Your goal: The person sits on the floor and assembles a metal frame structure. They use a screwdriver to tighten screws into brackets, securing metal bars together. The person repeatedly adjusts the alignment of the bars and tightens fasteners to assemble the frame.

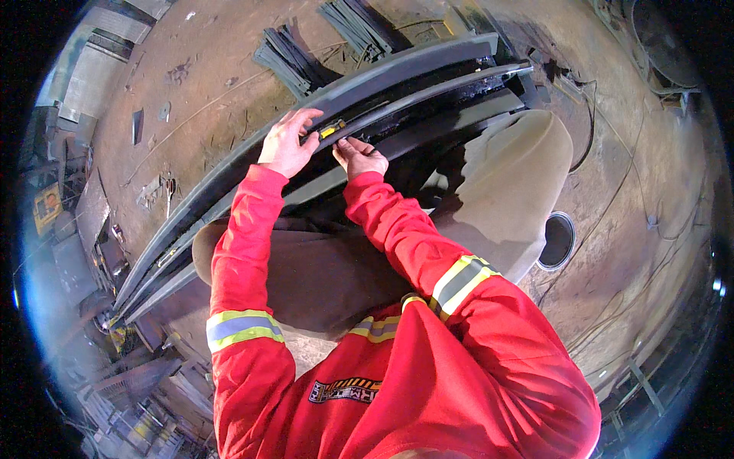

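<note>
Left hand [289,145] stood wide beside yellow tool [330,131]; right hand [360,157] narrowed near curved bar's [443,89] edge, hold unclear. Steady bracing mattered.

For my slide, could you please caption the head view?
Left hand and right hand at long metal beams, beside a small yellow object.

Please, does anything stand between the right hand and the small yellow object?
Yes, in this view the edge of a dark curved metal bar runs between the right hand and the yellow object.
</note>
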A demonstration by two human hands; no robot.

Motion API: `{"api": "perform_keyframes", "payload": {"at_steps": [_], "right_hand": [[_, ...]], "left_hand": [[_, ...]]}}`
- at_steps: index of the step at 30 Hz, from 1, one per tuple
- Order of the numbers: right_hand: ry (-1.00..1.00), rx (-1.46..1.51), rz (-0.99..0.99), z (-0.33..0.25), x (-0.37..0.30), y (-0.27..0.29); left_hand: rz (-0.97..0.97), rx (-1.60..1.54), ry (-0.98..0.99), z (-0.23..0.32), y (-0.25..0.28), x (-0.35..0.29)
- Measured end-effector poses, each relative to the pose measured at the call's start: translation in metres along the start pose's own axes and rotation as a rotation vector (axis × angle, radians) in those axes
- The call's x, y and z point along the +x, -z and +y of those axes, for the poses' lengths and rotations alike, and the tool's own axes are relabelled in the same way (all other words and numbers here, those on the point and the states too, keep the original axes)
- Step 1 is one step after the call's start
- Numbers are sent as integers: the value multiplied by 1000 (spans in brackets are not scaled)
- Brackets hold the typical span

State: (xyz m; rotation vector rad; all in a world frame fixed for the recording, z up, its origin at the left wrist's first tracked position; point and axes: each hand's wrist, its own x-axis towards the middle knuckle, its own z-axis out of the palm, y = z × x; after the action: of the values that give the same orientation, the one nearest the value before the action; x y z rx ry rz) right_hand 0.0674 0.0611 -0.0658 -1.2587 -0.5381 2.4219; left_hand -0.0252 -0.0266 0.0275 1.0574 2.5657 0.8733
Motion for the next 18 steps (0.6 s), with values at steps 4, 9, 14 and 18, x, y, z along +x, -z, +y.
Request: {"api": "perform_keyframes", "payload": {"at_steps": [4, 9, 14, 18], "right_hand": [[-66, 36, -23, 2, 1, 2], [-107, 27, -13, 1, 3, 2], [-112, 16, 7, -5, -2, -1], [-46, -10, 22, -4, -2, -3]], "left_hand": [[-106, -73, 93, -9, -7, -1], [-249, -22, -5, -8, -12, -1], [-224, 24, -31, -5, -12, -1], [-213, 35, -81, -7, -14, -1]]}}
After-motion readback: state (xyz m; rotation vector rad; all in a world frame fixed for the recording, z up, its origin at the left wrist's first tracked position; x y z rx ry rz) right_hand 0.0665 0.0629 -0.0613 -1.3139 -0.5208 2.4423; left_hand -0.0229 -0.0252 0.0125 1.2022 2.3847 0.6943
